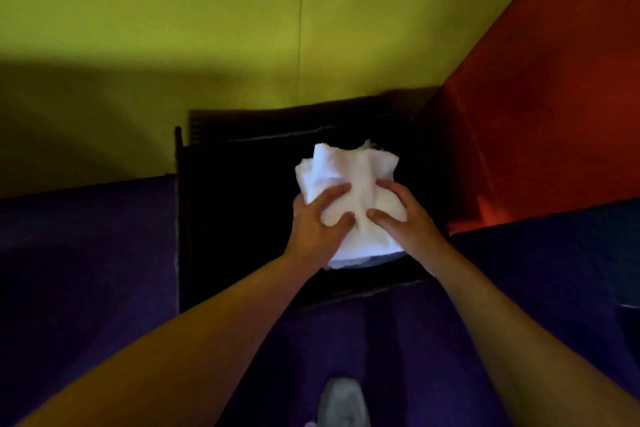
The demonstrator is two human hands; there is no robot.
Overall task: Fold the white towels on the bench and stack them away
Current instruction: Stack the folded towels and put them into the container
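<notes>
A bundle of white towels (349,170) is held in both hands above the dark inside of a black box (225,218). My left hand (317,218) grips the bundle's left side, thumb on top and fingers curled under. On the right side my right hand (398,211) grips it the same way. The towels look loosely folded, with a crumpled upper edge. The bottom of the box is too dark to see.
The black box stands in a corner against a yellow-green wall (207,28) and a red wall (554,97). Purple floor (86,270) lies all around. A grey shoe (341,402) shows at the bottom edge.
</notes>
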